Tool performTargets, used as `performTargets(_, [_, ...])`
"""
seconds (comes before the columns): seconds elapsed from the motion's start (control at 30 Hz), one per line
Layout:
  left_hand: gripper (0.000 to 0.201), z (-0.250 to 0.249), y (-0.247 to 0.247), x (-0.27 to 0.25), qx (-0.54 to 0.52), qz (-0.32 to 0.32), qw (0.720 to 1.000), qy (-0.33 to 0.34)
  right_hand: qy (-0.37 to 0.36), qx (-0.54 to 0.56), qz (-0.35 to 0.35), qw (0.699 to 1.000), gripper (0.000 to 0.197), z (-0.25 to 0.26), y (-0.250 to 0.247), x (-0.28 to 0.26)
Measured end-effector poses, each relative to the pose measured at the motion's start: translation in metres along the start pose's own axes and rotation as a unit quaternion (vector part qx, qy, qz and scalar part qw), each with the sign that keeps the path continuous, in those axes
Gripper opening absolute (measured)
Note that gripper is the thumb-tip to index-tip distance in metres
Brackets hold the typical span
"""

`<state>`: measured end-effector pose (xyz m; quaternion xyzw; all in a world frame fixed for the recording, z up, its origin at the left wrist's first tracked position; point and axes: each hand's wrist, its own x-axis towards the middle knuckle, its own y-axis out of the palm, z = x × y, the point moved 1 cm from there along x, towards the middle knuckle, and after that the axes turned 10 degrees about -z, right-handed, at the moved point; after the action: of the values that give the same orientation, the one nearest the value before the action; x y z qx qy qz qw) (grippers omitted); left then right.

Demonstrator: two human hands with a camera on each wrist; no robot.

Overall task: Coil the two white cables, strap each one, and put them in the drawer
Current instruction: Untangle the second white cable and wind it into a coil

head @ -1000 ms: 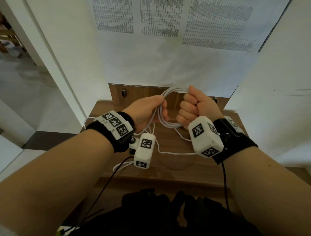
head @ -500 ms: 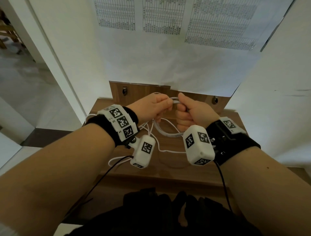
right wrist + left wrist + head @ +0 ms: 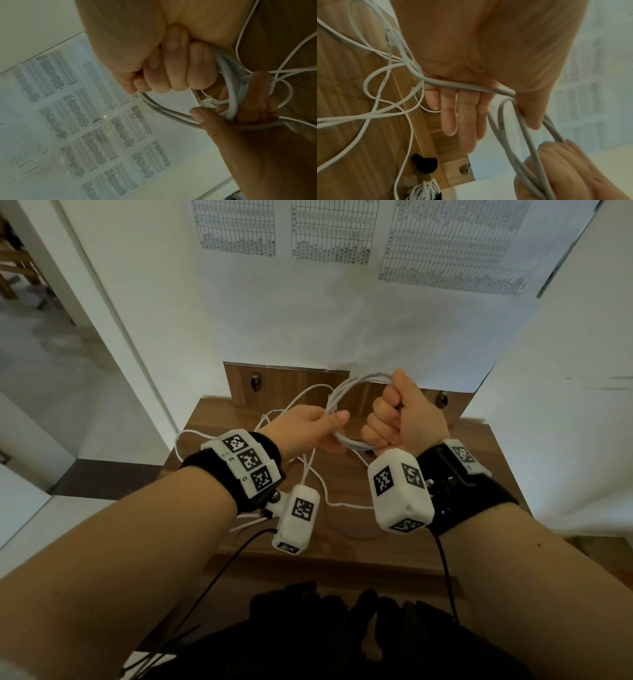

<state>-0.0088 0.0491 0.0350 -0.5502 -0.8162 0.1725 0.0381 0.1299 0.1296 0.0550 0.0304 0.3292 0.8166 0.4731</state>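
Note:
A white cable is partly wound into a coil (image 3: 346,386) that I hold up above the wooden table (image 3: 479,474). My right hand (image 3: 400,419) is a fist gripping the coil's right side (image 3: 233,88). My left hand (image 3: 308,429) pinches the coil's lower left between thumb (image 3: 205,121) and fingers, and the cable (image 3: 467,86) runs across its palm. A clear plug (image 3: 207,104) sticks out by the left thumb. Loose white cable (image 3: 329,494) trails in tangled loops over the table below both hands. I cannot separate the two cables in the tangle.
A wooden backboard with metal knobs (image 3: 255,380) stands behind the table. Printed sheets (image 3: 329,231) hang on the wall above. A small bundle of white turns (image 3: 424,189) and a dark object (image 3: 423,163) lie near the backboard. White walls close in on both sides.
Half a second ago both hands met low at one point on the coil. Now the right fist has lifted the coil upright and the left hand has slid down to its lower left.

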Motion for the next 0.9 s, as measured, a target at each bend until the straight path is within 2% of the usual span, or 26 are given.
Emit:
performTargets(0.07, [0.026,-0.002,0.004,0.001,-0.043,-0.015,0.999,0.023,0.003,0.001,0.006,1.0,0.049,-0.001,0.0,0.001])
performTargets(0.17, [0.026,0.0,0.008,0.004,-0.029,-0.018,0.999,0.035,0.017,-0.008,0.024,1.0,0.05,0.0,-0.001,0.001])
performTargets(0.3, [0.032,0.003,0.002,0.006,0.067,-0.055,0.994,0.066,0.045,-0.079,0.063,0.994,0.044,0.004,-0.006,-0.002])
performTargets(0.37, [0.03,0.003,-0.002,0.009,0.13,-0.07,0.984,0.099,0.058,-0.149,0.055,0.986,0.035,0.007,-0.006,-0.005])
performTargets(0.43, [0.028,-0.001,-0.004,0.01,0.193,-0.061,0.971,0.127,0.045,-0.253,0.024,0.966,0.032,0.01,-0.004,-0.007])
performTargets(0.57, [0.028,-0.009,-0.005,0.011,0.313,0.007,0.937,0.152,0.006,-0.41,0.016,0.912,0.055,0.015,0.0,-0.004])
performTargets(0.63, [0.025,-0.012,-0.005,0.011,0.356,0.037,0.92,0.162,-0.014,-0.475,0.035,0.879,0.047,0.015,0.001,-0.003])
performTargets(0.7, [0.022,-0.014,-0.005,0.011,0.373,0.045,0.91,0.176,-0.051,-0.529,0.065,0.845,0.026,0.016,0.002,-0.002])
performTargets(0.73, [0.021,-0.013,-0.005,0.012,0.37,0.039,0.91,0.181,-0.07,-0.546,0.067,0.832,0.019,0.016,0.003,-0.003])
performTargets(0.8, [0.021,-0.012,-0.006,0.013,0.345,0.014,0.918,0.192,-0.106,-0.563,0.053,0.818,0.019,0.016,0.005,-0.003])
performTargets(0.9, [0.023,-0.01,-0.006,0.011,0.282,-0.023,0.94,0.191,-0.141,-0.552,0.029,0.821,0.026,0.011,0.007,-0.001])
